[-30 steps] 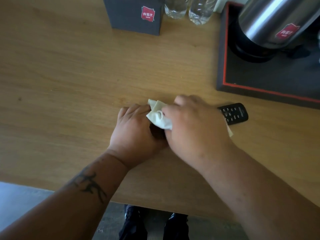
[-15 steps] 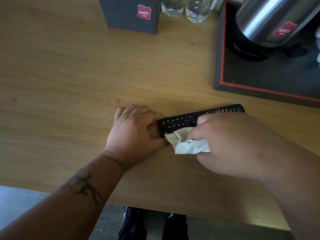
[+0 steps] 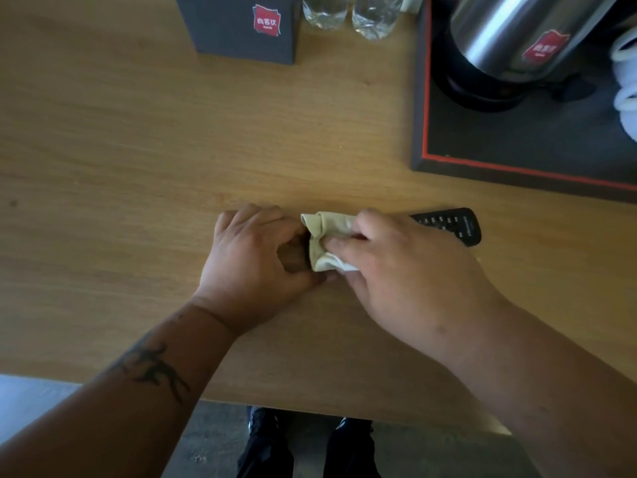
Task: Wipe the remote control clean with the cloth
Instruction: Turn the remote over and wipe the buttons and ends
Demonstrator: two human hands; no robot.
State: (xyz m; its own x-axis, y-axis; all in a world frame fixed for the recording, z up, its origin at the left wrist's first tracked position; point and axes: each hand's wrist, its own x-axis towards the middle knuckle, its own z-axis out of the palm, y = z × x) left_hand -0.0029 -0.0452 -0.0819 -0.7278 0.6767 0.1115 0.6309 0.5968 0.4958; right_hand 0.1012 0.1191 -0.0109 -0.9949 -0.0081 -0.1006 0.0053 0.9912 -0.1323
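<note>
stage: mid-wipe by my read. cloth [image 3: 325,241] is on the remote [image 3: 448,225], so wiping is underway; not finished as far as I can judge
left hand [image 3: 256,251]: fingers curled round the remote's near end, pinning it to the table [image 3: 138,150]
right hand [image 3: 406,267]: pinching the bunched cloth, pressing it on the remote's left part, just right of the left hand
remote: lies flat under both hands; only its far end pokes out past the right-hand knuckles, buttons up
done: can't tell which areas are already clean, most of the body is hidden
left: probably the exposed far end, plus sides and underside
labels: red tag with white characters on the box [image 3: 241,27] beyond the left hand; a like tag on the kettle [image 3: 517,39] beyond the right hand; neither is readable
remote print: too small to read
</note>
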